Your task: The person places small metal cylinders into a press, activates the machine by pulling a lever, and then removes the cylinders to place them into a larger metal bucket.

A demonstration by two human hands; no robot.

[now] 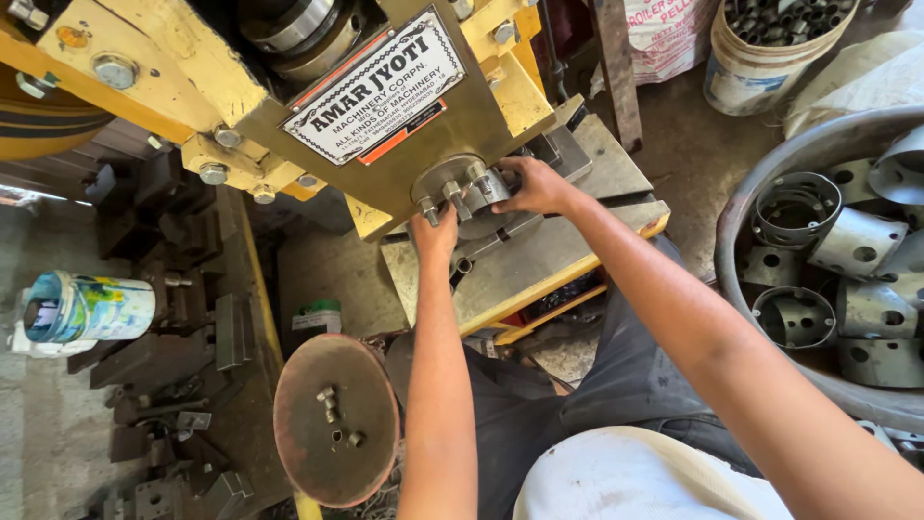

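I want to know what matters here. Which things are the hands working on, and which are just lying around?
In hand:
- left hand and right hand on the round grey metal clamp with bolts
- yellow press machine

Lying about:
- round rusty metal disc with small bolts
- grey tub of punched metal rings
- white bucket
- colourful tin can

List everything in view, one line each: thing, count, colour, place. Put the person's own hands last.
press machine: one, yellow, top centre
round bolted fitting: one, grey metal, on the machine's front
machine bed plate: one, grey with yellow edge, under the fitting
round disc: one, rusty brown, lower centre, small bolts lying on it
metal basin: one, grey, right edge
perforated metal rings: several, grey, in the basin
bucket: one, white, top right, filled with dark tubes
can: one, blue-white, lying left
metal blocks: many, dark, left floor
left hand: below the fitting
right hand: on the fitting
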